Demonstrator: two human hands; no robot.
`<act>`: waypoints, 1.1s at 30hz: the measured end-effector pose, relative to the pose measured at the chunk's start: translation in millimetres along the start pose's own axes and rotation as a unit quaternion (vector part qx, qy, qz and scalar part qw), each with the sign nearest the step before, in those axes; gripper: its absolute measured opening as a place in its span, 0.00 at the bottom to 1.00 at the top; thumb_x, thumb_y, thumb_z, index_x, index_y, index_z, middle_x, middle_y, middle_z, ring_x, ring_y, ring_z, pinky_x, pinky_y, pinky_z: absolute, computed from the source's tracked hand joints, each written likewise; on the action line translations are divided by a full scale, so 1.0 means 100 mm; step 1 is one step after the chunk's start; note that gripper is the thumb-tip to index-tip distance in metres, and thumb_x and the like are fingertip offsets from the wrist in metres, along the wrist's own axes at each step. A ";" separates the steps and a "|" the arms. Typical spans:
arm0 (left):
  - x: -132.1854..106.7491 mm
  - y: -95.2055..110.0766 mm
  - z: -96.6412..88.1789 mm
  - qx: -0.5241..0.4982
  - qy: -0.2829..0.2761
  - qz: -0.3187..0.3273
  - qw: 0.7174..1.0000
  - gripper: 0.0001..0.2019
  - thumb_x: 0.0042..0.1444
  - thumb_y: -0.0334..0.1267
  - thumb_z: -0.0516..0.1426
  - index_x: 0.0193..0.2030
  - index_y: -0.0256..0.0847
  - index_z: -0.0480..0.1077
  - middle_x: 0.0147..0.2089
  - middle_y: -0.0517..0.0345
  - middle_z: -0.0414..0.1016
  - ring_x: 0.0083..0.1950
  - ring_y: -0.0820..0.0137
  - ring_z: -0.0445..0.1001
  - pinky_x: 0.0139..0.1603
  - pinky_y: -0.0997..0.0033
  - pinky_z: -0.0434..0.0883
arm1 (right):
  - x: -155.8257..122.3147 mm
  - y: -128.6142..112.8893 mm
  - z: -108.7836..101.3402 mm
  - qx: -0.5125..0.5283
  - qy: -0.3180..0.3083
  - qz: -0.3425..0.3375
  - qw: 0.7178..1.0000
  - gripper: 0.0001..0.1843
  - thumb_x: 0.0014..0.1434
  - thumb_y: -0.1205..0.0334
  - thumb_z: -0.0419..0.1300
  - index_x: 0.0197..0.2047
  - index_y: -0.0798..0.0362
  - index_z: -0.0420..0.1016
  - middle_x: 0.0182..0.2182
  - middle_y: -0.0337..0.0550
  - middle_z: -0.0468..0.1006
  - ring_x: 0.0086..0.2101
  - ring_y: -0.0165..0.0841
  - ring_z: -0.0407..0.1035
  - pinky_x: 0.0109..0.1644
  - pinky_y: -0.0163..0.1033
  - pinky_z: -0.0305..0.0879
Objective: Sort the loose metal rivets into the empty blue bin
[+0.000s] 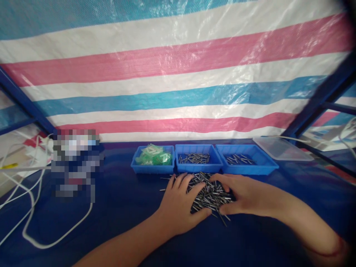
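A loose pile of thin metal rods (210,196), which look like small drill bits, lies on the dark blue table in front of the bins. My left hand (178,207) rests on the left side of the pile, palm down with its fingers spread. Curved around the right side is my right hand (241,193), its thumb and fingers apart at the pile's edge. Neither hand visibly grips a rod. A few rods stick out past my left fingers and below the pile.
Behind the pile stand three blue bins: one with green plastic packets (154,155), a middle bin (185,169) and a right bin (264,167), both holding rods. A clear plastic lid (283,149) lies at back right. White cables (35,237) loop at left near a blurred area.
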State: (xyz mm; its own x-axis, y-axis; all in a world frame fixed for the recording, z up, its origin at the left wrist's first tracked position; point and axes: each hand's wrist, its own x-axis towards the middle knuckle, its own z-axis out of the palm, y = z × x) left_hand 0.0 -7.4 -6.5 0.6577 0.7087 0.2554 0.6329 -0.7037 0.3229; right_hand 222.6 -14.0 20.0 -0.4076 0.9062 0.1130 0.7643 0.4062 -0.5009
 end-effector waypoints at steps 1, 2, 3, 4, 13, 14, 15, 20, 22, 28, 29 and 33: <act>0.01 0.00 0.00 -0.003 0.002 0.002 1.000 0.26 0.57 0.53 0.54 0.60 0.48 0.62 0.62 0.48 0.61 0.63 0.52 0.57 0.63 0.42 0.51 | 0.03 -0.02 0.02 -0.007 -0.008 -0.002 1.000 0.17 0.45 0.59 0.67 0.39 0.50 0.72 0.28 0.38 0.75 0.26 0.32 0.70 0.26 0.34 0.59; 0.02 0.00 0.01 -0.007 0.005 0.003 1.000 0.24 0.58 0.51 0.54 0.59 0.48 0.63 0.61 0.48 0.62 0.62 0.53 0.58 0.63 0.44 0.52 | 0.05 -0.04 0.03 -0.013 -0.022 -0.004 1.000 0.16 0.44 0.61 0.67 0.38 0.50 0.71 0.30 0.39 0.75 0.28 0.33 0.71 0.28 0.34 0.60; 0.03 -0.01 0.01 -0.010 0.009 0.005 1.000 0.21 0.58 0.48 0.54 0.58 0.47 0.64 0.60 0.48 0.63 0.61 0.54 0.59 0.62 0.45 0.54 | 0.08 -0.06 0.03 -0.018 -0.041 -0.006 0.999 0.14 0.45 0.63 0.67 0.37 0.50 0.71 0.31 0.40 0.75 0.28 0.33 0.71 0.28 0.34 0.60; 0.04 -0.02 0.00 -0.013 0.013 0.006 1.000 0.19 0.59 0.46 0.54 0.57 0.47 0.66 0.59 0.48 0.64 0.60 0.55 0.61 0.62 0.47 0.55 | 0.11 -0.08 0.02 -0.020 -0.059 -0.009 0.998 0.13 0.47 0.64 0.66 0.37 0.51 0.70 0.32 0.41 0.74 0.29 0.33 0.71 0.29 0.34 0.60; 0.10 -0.10 -0.01 -0.033 0.045 -0.005 0.998 0.10 0.63 0.37 0.51 0.46 0.44 0.72 0.51 0.53 0.72 0.53 0.61 0.68 0.54 0.58 0.64 | 0.15 -0.19 0.10 -0.089 -0.043 -0.045 0.994 0.04 0.58 0.68 0.56 0.35 0.51 0.70 0.32 0.42 0.73 0.32 0.34 0.71 0.34 0.37 0.61; 0.11 -0.11 -0.01 -0.036 0.049 -0.004 0.998 0.10 0.63 0.37 0.51 0.45 0.44 0.72 0.51 0.54 0.72 0.53 0.61 0.68 0.53 0.58 0.64 | 0.16 -0.19 0.10 -0.090 -0.039 -0.048 0.994 0.04 0.59 0.68 0.55 0.34 0.50 0.70 0.31 0.41 0.73 0.32 0.34 0.71 0.34 0.36 0.60; 0.11 -0.11 -0.01 -0.040 0.053 -0.002 0.998 0.10 0.64 0.37 0.50 0.45 0.44 0.73 0.50 0.54 0.73 0.53 0.62 0.68 0.53 0.59 0.64 | 0.17 -0.19 0.10 -0.088 -0.033 -0.050 0.994 0.05 0.59 0.68 0.55 0.34 0.50 0.70 0.30 0.41 0.73 0.31 0.34 0.71 0.33 0.36 0.60; 0.11 -0.13 -0.02 -0.049 0.052 -0.005 0.997 0.10 0.65 0.37 0.49 0.43 0.44 0.73 0.49 0.56 0.74 0.52 0.63 0.69 0.53 0.60 0.63 | 0.19 -0.20 0.07 -0.070 0.012 -0.054 0.996 0.07 0.59 0.69 0.53 0.34 0.50 0.71 0.28 0.40 0.74 0.29 0.33 0.71 0.34 0.36 0.61; 0.11 -0.12 -0.03 -0.050 0.055 -0.007 0.997 0.10 0.65 0.37 0.50 0.43 0.44 0.72 0.49 0.57 0.74 0.52 0.64 0.69 0.53 0.60 0.62 | 0.20 -0.20 0.06 -0.063 0.027 -0.058 0.996 0.08 0.60 0.69 0.53 0.35 0.50 0.72 0.28 0.41 0.74 0.30 0.34 0.71 0.35 0.37 0.62; 0.12 -0.12 -0.02 -0.057 0.071 -0.009 0.996 0.09 0.65 0.36 0.50 0.44 0.45 0.71 0.46 0.59 0.75 0.50 0.65 0.69 0.52 0.61 0.60 | 0.20 -0.24 0.07 -0.021 0.063 -0.087 0.994 0.09 0.59 0.69 0.53 0.36 0.49 0.73 0.29 0.42 0.75 0.31 0.34 0.71 0.36 0.37 0.64; 0.12 -0.12 -0.02 -0.060 0.073 -0.011 0.995 0.09 0.64 0.36 0.50 0.44 0.45 0.71 0.46 0.59 0.75 0.50 0.66 0.69 0.52 0.62 0.61 | 0.20 -0.25 0.07 -0.021 0.060 -0.090 0.994 0.09 0.59 0.69 0.53 0.37 0.50 0.73 0.30 0.42 0.75 0.31 0.34 0.71 0.36 0.37 0.64; 0.12 -0.13 0.00 -0.072 0.080 -0.015 0.994 0.08 0.64 0.35 0.51 0.44 0.44 0.71 0.46 0.58 0.75 0.49 0.65 0.70 0.51 0.63 0.62 | 0.21 -0.29 0.07 -0.037 0.050 -0.086 0.994 0.09 0.59 0.71 0.51 0.38 0.51 0.71 0.30 0.42 0.74 0.31 0.34 0.69 0.37 0.38 0.64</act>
State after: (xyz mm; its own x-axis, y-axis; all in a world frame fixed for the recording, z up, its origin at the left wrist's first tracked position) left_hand -0.3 9.9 -7.3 0.5584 0.7363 0.3820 0.5785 -0.6758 0.4568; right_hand 188.0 -7.7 30.6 -0.4868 0.8284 0.2772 0.7243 0.5601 -0.4020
